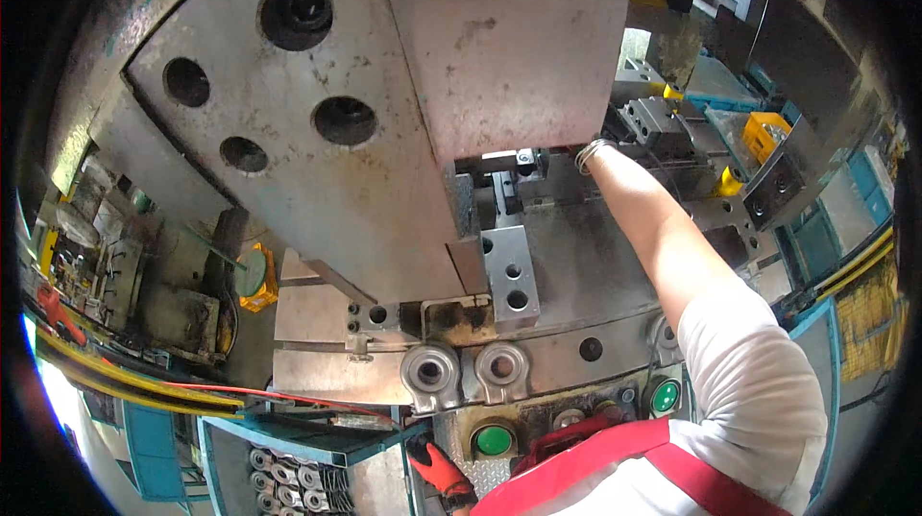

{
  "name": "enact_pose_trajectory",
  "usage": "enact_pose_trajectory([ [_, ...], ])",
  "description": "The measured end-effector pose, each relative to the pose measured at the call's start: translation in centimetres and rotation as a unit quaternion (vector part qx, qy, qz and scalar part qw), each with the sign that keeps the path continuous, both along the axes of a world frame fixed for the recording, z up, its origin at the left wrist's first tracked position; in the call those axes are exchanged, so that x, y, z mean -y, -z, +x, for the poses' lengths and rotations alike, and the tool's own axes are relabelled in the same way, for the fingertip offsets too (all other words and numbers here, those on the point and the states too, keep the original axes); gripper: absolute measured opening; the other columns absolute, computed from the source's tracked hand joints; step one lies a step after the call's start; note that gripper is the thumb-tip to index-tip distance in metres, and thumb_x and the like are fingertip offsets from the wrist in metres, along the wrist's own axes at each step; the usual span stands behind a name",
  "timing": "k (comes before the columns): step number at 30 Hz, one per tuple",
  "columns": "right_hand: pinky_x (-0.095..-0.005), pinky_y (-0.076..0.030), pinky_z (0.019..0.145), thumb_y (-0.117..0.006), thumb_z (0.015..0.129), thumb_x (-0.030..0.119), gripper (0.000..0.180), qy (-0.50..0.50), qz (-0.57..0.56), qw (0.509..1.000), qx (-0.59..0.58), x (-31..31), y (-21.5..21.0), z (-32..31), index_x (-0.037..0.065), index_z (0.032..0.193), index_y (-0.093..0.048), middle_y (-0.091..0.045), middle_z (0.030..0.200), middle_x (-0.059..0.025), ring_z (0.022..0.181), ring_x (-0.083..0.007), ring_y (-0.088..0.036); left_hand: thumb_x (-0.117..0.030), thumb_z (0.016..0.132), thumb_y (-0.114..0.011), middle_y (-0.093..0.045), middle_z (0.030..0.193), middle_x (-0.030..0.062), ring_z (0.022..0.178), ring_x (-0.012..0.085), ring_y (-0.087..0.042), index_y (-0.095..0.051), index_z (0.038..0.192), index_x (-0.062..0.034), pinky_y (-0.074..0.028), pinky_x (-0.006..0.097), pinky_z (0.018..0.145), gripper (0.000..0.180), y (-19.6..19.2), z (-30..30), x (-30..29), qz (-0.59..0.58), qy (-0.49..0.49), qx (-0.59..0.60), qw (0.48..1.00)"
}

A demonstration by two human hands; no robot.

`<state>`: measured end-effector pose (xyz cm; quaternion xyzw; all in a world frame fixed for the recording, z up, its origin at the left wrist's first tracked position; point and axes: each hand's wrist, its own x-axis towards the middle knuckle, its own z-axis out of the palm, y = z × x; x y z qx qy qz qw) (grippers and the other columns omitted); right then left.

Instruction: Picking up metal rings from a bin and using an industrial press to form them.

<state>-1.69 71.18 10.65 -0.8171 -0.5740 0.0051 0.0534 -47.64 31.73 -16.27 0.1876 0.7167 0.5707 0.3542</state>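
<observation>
Because the ram (528, 55) overhangs the work space, it should be at rest for as long as an arm is beneath it. Below lies the bed (595, 247), which the right forearm (639, 214) crosses from the front. Bring the arm in low — clear of the ram's lower edge — and withdraw it along the same path. The right hand is hidden behind that edge; whether its fingers are wide, narrow or gripping a part cannot be told.

At the lower left, the bin (279, 445) contains further ring parts. The left hand (442, 470), in an orange glove, is just beside it; its grip cannot be made out.

Two rings (429, 374) lie side by side on the front ledge (552, 362); a third shows partly beside the sleeve. Lift each by its outer rim. Two green buttons (494, 440) face upward below the ledge — avoid leaning on either during the reach.
</observation>
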Motion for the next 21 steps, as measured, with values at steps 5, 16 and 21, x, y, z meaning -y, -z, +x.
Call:
enact_pose_trajectory([
  [5, -0.0398, -0.035, 0.088, -0.052, 0.072, 0.049, 0.055, -0.004, 0.037, 0.999, -0.037, 4.4, -3.5, -3.4, 0.009, 0.110, -0.054, -0.048, 0.118, -0.0147, 0.109, -0.0315, -0.044, -0.011, 0.082, -0.057, -0.046, 0.120, 0.0155, 0.104, 0.0232, -0.047, -0.034, 0.125, 0.0046, -0.037, 0.032, 0.091, 0.051, -1.0, 0.0, 0.7, 0.024, 0.016, 0.017, 0.999],
  [16, -0.0428, -0.022, 0.101, -0.062, 0.074, 0.036, 0.075, -0.160, 0.268, 0.935, -0.166, 33.0, 3.0, -11.1, -0.005, 0.127, -0.028, -0.034, 0.128, -0.0239, 0.122, -0.0375, -0.027, -0.022, 0.085, -0.053, -0.046, 0.121, 0.0143, 0.109, 0.0231, -0.044, -0.034, 0.126, 0.0011, -0.032, 0.032, 0.094, 0.051, -1.0, 0.3, 2.1, -0.039, 0.173, 0.055, 0.983],
  [21, -0.0392, -0.025, 0.099, -0.065, 0.074, 0.024, 0.070, 0.117, 0.295, 0.920, -0.231, 48.4, 12.8, -6.5, -0.002, 0.128, -0.029, -0.039, 0.124, -0.0225, 0.117, -0.0354, -0.034, -0.034, 0.074, -0.065, -0.028, 0.134, 0.0214, 0.125, 0.0285, -0.027, -0.024, 0.131, 0.0023, -0.025, 0.033, 0.101, 0.080, -1.1, 2.9, 3.4, -0.103, 0.281, 0.034, 0.954],
])
